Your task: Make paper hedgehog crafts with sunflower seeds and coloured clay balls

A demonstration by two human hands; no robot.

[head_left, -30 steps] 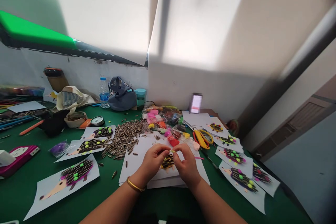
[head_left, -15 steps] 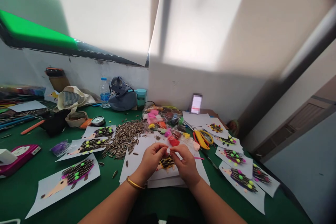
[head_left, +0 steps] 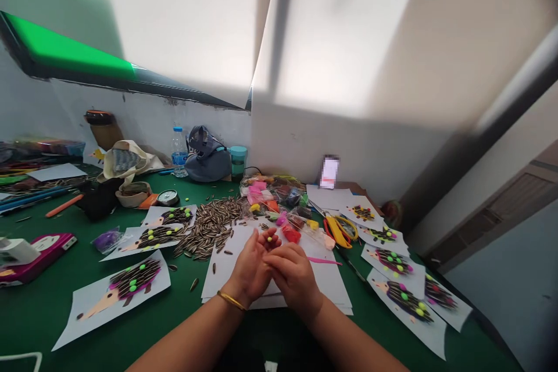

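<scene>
My left hand [head_left: 253, 267] is turned palm up and cupped over the white paper sheets [head_left: 322, 288]. A small yellow clay ball [head_left: 269, 239] rests on its curled fingers. My right hand [head_left: 295, 279] meets the left palm, its fingers pinched together; whatever is in the pinch is too small to make out. Both hands cover the middle of the paper. Just beyond them lie lumps of coloured clay, among them a red lump [head_left: 291, 233] and a peach lump [head_left: 329, 242]. A pink stick [head_left: 325, 260] lies on the paper to the right.
Sunflower seeds [head_left: 213, 224] are heaped at the left. Hedgehog pictures, such as one card [head_left: 96, 319] and another card [head_left: 410, 325], lie on both sides. Yellow scissors [head_left: 339, 231], a dark pen [head_left: 352, 267], a phone [head_left: 329, 172] and a water bottle [head_left: 178, 154] stand or lie around.
My left hand has turned palm up, with a yellow ball now visible on its fingers. My right hand has moved from a fingertip-to-fingertip pinch down to the left palm. The view has shifted slightly.
</scene>
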